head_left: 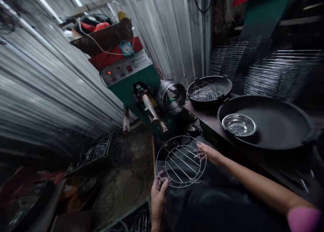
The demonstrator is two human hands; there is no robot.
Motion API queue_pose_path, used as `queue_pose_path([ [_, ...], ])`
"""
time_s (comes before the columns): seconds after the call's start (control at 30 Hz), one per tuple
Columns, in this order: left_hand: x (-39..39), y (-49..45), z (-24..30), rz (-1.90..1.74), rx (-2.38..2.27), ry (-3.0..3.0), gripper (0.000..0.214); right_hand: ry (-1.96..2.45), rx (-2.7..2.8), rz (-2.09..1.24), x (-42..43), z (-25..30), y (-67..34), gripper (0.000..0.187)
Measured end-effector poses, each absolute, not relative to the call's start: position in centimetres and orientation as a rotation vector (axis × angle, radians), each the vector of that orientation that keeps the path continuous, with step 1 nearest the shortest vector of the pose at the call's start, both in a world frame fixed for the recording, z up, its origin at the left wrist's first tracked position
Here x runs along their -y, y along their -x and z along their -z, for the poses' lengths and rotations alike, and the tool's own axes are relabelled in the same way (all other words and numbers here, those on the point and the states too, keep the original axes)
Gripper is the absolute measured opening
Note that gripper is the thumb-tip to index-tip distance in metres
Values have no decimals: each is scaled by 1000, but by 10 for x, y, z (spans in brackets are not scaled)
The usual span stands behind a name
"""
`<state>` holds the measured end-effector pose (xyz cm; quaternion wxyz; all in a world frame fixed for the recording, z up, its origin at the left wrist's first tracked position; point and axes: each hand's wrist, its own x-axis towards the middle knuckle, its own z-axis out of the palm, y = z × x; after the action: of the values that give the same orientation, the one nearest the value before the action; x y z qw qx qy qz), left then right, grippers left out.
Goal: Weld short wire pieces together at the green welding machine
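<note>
A round wire rack (181,161) with parallel cross wires lies flat over my dark-clothed lap. My left hand (159,195) grips its near rim with curled fingers. At the far right rim, my right hand (209,154) pinches the ring with its fingertips. Just beyond the rack stands a green machine (136,86) with a metal arm (152,109) and a coil of wire (172,97).
To the right a large black pan (278,124) holds a small steel bowl (239,124) of wire pieces. A second black pan (209,89) with cut wires sits behind it. Stacked wire racks (280,73) stand at the back right. Corrugated metal wall (50,90) runs along the left.
</note>
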<state>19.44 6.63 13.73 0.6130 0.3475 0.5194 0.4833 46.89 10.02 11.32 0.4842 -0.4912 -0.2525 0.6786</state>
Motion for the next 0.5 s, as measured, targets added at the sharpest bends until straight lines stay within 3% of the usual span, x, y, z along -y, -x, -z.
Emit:
queue_pose_path([
  [0.2,-66,-182,-130,-1133,-1268,-687,64,1293,785,-1683,-111,-104,-462,50],
  [0.4,-78,-154,-102,-1151,-1445,-575,46,1619,1286,-958,-128,-124,-591,32],
  [0.5,-80,-151,-100,-1150,-1567,-610,38,1854,1244,-797,-127,-126,-671,38],
])
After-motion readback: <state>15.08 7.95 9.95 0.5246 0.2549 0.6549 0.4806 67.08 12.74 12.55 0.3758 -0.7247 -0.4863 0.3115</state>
